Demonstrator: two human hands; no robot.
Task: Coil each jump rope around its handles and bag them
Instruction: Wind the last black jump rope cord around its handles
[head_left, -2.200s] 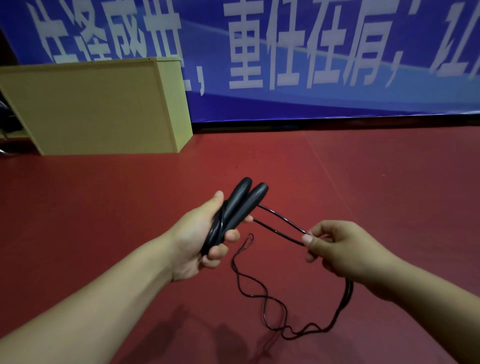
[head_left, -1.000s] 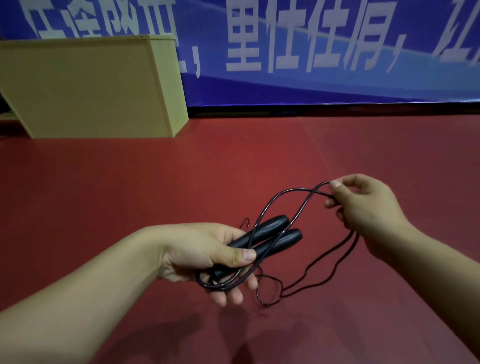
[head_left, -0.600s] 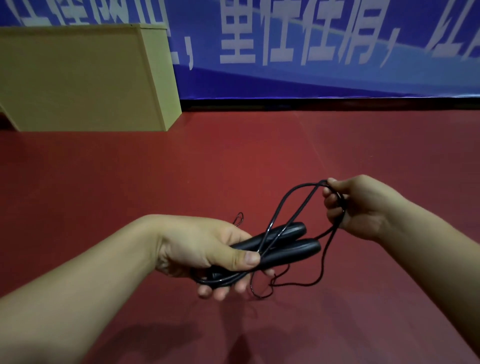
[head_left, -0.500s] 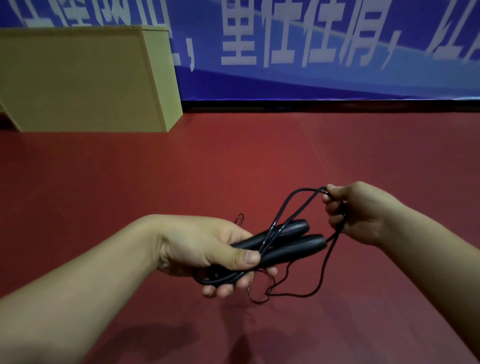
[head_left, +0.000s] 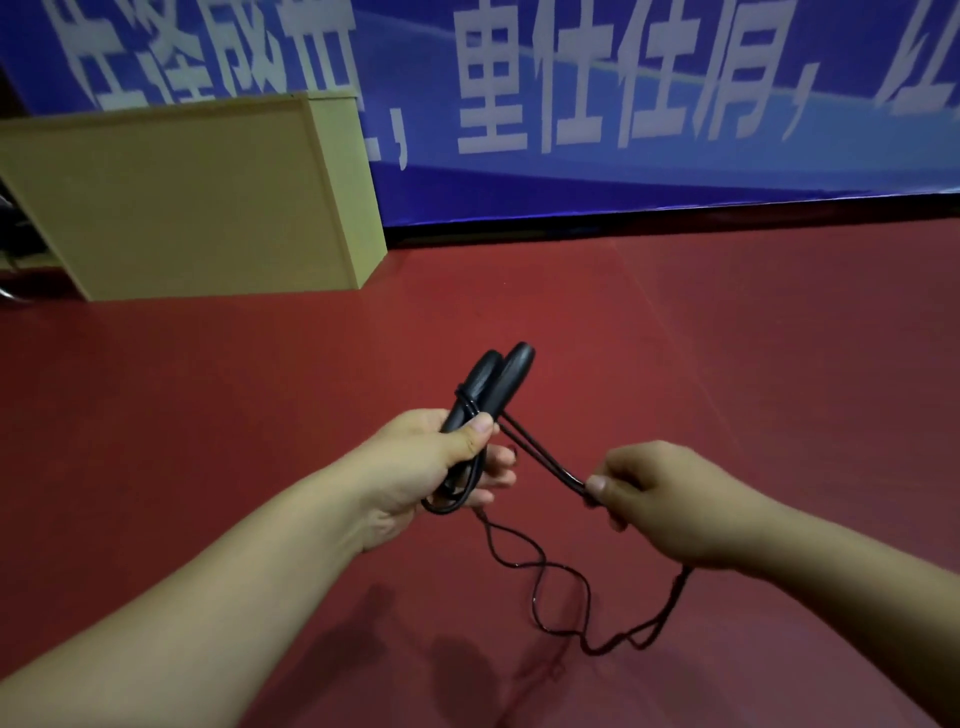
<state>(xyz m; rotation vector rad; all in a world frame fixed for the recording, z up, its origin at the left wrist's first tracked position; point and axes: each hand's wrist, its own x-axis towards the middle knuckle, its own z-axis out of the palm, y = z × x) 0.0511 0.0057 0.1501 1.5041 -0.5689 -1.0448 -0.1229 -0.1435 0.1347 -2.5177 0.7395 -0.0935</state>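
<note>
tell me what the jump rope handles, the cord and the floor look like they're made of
Handles: matte black, probably foam or rubber grip over plastic; no glare, rounded ends.
Cord: thin, glossy black, likely PVC or coated cable; it catches light and holds springy loops.
Floor: dull red, probably vinyl or rubber sports matting; smooth, with a faint seam line.

Jump rope handles (head_left: 491, 389) — two, black, side by side and touching, tips tilted up and away. A turn of doubled cord crosses them just below the tips. Thin black cord (head_left: 545, 461) runs doubled and taut from the handles down to the right; a loop bulges just under the handles' lower ends. Below the handles the slack (head_left: 563, 587) hangs in loose twisted curves — low point well down, right of the handles.
</note>
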